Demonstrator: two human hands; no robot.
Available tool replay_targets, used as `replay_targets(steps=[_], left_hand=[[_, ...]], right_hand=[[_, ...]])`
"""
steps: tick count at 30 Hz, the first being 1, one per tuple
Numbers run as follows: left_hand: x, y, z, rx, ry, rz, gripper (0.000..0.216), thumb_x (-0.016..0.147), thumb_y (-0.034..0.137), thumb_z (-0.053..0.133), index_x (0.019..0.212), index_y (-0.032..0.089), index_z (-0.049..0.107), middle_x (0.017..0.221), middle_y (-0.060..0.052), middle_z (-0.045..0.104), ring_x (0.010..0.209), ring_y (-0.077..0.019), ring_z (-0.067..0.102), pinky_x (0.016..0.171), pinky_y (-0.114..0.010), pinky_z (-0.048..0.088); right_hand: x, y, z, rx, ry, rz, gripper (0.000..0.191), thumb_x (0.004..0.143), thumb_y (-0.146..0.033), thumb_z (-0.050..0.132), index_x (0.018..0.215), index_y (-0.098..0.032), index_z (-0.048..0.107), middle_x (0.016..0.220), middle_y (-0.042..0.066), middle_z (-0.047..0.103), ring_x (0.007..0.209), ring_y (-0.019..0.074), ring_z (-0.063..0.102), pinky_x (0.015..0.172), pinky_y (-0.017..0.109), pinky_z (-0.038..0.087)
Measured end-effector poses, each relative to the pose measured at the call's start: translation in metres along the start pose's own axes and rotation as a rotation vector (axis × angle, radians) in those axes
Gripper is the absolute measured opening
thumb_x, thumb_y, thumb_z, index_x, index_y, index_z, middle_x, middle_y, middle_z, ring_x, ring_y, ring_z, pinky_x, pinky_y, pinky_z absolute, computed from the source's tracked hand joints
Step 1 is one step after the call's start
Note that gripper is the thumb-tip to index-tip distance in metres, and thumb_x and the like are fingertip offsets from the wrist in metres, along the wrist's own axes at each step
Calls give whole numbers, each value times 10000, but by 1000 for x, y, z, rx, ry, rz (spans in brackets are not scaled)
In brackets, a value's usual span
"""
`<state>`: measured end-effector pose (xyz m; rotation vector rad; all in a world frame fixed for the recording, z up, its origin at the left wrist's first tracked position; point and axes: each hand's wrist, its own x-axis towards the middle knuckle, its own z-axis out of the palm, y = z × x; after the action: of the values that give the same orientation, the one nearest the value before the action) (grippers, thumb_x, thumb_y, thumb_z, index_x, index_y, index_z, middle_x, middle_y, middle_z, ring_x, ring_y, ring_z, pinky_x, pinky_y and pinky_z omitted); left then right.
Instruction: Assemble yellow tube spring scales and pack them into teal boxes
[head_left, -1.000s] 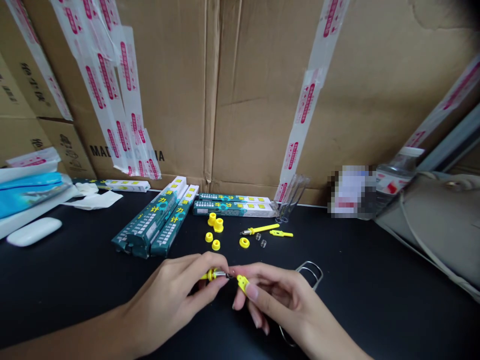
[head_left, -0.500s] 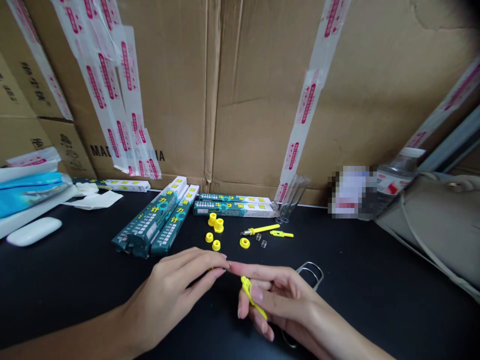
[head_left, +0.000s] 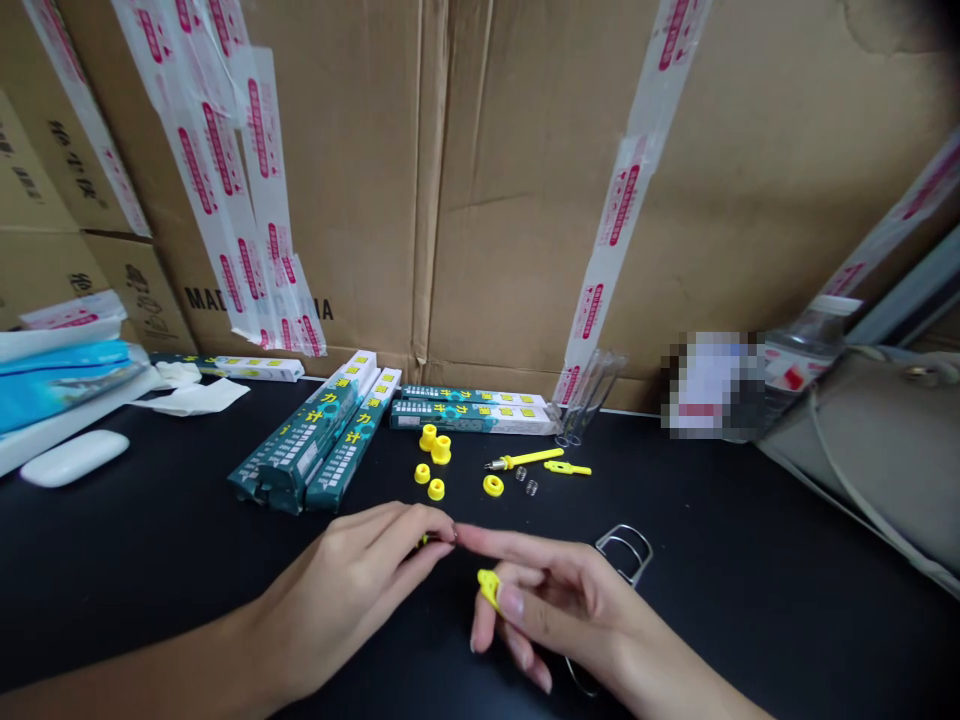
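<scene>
My left hand (head_left: 352, 590) rests low on the black table (head_left: 750, 580), fingers pinched on a small yellow and metal rod (head_left: 424, 541) that barely shows at the fingertips. My right hand (head_left: 555, 600) lies beside it, index finger stretched toward the left fingertips, thumb and fingers closed on a small yellow plastic piece (head_left: 489, 588). Just behind the hands lie several yellow caps (head_left: 435, 462), a yellow ring (head_left: 493, 485), two tiny springs (head_left: 526, 481), a yellow rod with a metal tip (head_left: 517, 460) and a small yellow hook piece (head_left: 568, 467).
Green printed boxes (head_left: 322, 435) lie left of the parts, with more green boxes (head_left: 472, 410) behind them. Clear tubes (head_left: 589, 395) lean on the cardboard wall (head_left: 480, 180). A wire loop (head_left: 626, 550) lies by my right hand. A white mouse (head_left: 73, 457) sits far left, a beige bag (head_left: 877, 450) right.
My hands drew slightly apart, so the rod that showed between them is now almost hidden in my left fingers. The yellow piece in my right hand turned and is tucked closer under the thumb.
</scene>
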<state>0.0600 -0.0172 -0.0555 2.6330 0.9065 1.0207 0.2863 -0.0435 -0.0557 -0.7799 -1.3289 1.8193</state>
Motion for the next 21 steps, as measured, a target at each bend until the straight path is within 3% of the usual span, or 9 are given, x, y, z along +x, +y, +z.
replay_targets(steps=[5, 9, 21], left_hand=[[1, 0, 4, -45, -20, -44, 118, 989, 130, 534, 1036, 218, 597, 921, 19, 698, 791, -119, 693, 759, -196, 524], [0, -1, 6, -93, -12, -85, 125, 948, 105, 584, 989, 220, 614, 875, 28, 683, 755, -111, 679, 723, -192, 512], [7, -1, 10, -184, 47, -177, 148, 876, 85, 657, 889, 231, 644, 828, 64, 704, 723, -84, 687, 701, -147, 507]], right_hand=[[1, 3, 2, -351, 254, -71, 327, 943, -443, 618, 1146, -197, 689, 768, 30, 719, 599, 118, 595, 585, 239, 500], [1, 4, 5, -522, 264, -103, 294, 978, -436, 552, 1033, -183, 693, 637, -7, 658, 575, 134, 636, 597, 240, 520], [1, 5, 12, -609, 297, -85, 322, 976, -478, 504, 1016, -200, 662, 696, 9, 691, 498, 121, 646, 494, 197, 536]])
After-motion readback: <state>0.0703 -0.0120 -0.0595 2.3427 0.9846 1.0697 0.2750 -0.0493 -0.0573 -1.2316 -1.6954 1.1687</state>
